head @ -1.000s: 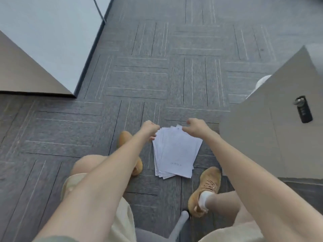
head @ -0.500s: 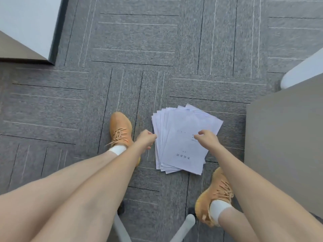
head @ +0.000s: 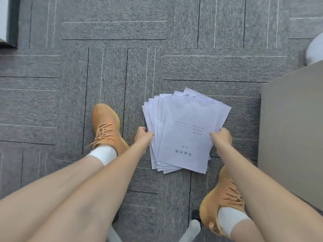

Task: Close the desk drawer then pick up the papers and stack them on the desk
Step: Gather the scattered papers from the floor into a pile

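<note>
A fanned stack of white papers lies on the grey carpet between my feet, the top sheet showing printed text. My left hand is closed on the stack's left edge. My right hand is closed on its right edge. The beige drawer cabinet stands just right of the papers; its front and drawers are out of sight from this angle.
My orange shoes sit either side of the stack, the left shoe and the right shoe. A chair base leg pokes out at the bottom. A white desk leg is at the right edge, a panel corner at top left.
My view has tipped down and closer to the floor. Both hands have moved from above the stack down onto its left and right edges and closed on them.
</note>
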Tool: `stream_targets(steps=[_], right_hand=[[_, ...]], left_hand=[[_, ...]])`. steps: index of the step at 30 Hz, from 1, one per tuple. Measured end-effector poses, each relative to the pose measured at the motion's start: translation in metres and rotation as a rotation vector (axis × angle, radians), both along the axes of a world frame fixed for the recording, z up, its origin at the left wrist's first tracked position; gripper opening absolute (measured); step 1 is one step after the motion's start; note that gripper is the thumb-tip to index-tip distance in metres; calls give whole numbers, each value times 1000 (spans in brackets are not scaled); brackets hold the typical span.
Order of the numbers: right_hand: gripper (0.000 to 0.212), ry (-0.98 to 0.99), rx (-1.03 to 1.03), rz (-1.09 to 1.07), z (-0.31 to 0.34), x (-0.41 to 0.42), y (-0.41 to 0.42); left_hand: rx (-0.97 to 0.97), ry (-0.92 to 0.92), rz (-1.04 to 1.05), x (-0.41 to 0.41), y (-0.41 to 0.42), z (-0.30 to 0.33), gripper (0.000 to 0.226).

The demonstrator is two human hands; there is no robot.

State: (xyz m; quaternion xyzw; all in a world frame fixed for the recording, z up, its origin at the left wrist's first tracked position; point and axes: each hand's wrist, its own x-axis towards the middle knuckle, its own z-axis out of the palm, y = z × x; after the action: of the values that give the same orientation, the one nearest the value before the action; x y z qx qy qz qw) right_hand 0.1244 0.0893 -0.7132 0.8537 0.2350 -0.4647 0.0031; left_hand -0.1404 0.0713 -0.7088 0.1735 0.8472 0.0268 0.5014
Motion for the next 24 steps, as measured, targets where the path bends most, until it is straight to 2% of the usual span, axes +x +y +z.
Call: stream_targets(steps=[6, 11, 18, 22, 24], right_hand=[[35, -86, 2, -42, -16, 0, -8], [26, -27, 99, 1, -19, -5, -10], [33, -38, 111, 84, -25, -4, -13], [36, 1, 102, 127, -26, -5, -14], [37, 37, 90, 124, -26, -7, -15]], left_hand=[[-9, 47, -18, 3, 1, -16, 51], [-20, 7, -48, 0, 0, -19, 48], [-21, 1, -74, 12, -2, -20, 44], [-48, 7, -137, 27, -3, -18, 61], [-49, 45, -145, 32, -4, -17, 63]])
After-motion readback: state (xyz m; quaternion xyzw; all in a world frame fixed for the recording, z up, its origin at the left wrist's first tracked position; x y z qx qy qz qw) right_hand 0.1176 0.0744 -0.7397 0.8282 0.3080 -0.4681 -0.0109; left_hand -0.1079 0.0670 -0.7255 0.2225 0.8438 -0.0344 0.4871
